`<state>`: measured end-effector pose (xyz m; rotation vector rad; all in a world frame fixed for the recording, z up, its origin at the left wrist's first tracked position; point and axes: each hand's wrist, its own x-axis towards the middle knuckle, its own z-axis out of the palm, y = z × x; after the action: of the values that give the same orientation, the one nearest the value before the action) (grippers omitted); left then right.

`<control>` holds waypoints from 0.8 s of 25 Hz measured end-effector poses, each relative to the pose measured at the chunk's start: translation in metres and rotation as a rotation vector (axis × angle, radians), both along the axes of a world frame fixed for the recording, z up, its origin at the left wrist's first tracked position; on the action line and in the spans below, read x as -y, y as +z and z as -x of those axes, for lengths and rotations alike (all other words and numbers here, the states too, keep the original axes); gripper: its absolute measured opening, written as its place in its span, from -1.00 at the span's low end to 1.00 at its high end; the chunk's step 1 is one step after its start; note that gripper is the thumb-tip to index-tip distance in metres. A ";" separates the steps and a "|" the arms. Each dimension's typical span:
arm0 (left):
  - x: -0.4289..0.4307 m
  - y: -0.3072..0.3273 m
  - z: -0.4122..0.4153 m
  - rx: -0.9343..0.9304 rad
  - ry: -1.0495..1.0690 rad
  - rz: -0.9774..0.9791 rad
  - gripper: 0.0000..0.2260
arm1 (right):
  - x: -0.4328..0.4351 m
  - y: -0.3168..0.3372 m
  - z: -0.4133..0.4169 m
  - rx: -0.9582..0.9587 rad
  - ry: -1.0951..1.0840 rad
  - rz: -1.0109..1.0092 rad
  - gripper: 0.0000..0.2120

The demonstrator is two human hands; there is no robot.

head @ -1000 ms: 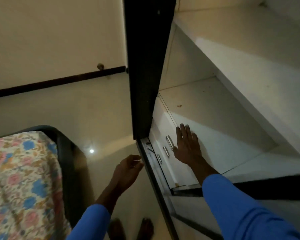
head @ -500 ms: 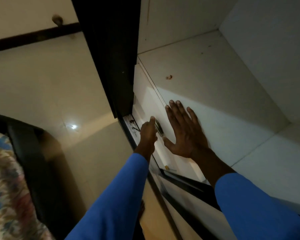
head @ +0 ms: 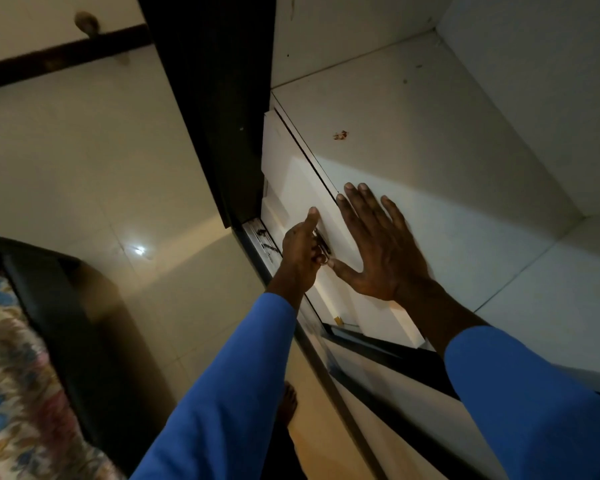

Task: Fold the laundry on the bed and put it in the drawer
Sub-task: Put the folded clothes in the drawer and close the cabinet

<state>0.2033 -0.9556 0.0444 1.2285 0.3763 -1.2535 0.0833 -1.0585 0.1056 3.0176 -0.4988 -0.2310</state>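
A white drawer front (head: 291, 188) sits low inside the wardrobe, under a white shelf (head: 430, 140). My left hand (head: 300, 247) has its fingers curled around the drawer's metal handle (head: 323, 249), with one finger pointing up along the front. Just right of the handle, my right hand (head: 378, 251) lies flat with fingers spread over the front edge of the shelf above the drawer, holding nothing. Both arms wear blue sleeves. No laundry shows in either hand.
The wardrobe's dark door edge (head: 215, 98) stands left of the drawer, with its sliding track (head: 264, 244) below. The bed with a floral sheet (head: 11, 375) and dark frame (head: 84, 323) fills the lower left. Glossy tiled floor (head: 101, 168) lies between; my bare foot (head: 288, 400) stands by the track.
My left hand rose from beside the door edge to the drawer handle and closed on it. The view moved closer to the drawer; my right hand stayed flat on the shelf edge.
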 end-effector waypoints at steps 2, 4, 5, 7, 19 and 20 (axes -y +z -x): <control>-0.004 -0.003 0.000 0.026 -0.028 0.013 -0.64 | -0.001 -0.001 0.000 0.012 0.007 -0.007 -0.03; -0.013 -0.005 0.000 0.065 -0.032 0.015 -0.62 | 0.000 -0.001 0.001 0.007 0.011 -0.005 -0.03; -0.020 -0.007 -0.001 0.074 -0.003 0.007 -0.60 | 0.000 -0.001 0.001 0.003 0.010 -0.008 -0.03; -0.046 -0.013 -0.006 0.074 0.050 -0.036 -0.42 | 0.000 -0.003 0.001 0.002 0.017 -0.019 -0.03; -0.143 0.058 -0.055 1.867 -1.416 -0.209 -0.39 | -0.175 0.002 0.008 0.121 -0.806 -1.020 -0.42; -0.148 0.061 -0.058 1.853 -1.478 -0.211 -0.41 | -0.187 0.002 0.012 0.052 -0.843 -1.095 -0.41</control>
<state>0.2615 -0.8080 0.1051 2.3359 -2.0638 -0.5118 0.0715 -0.8710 0.1079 3.4606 -2.2771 -0.6347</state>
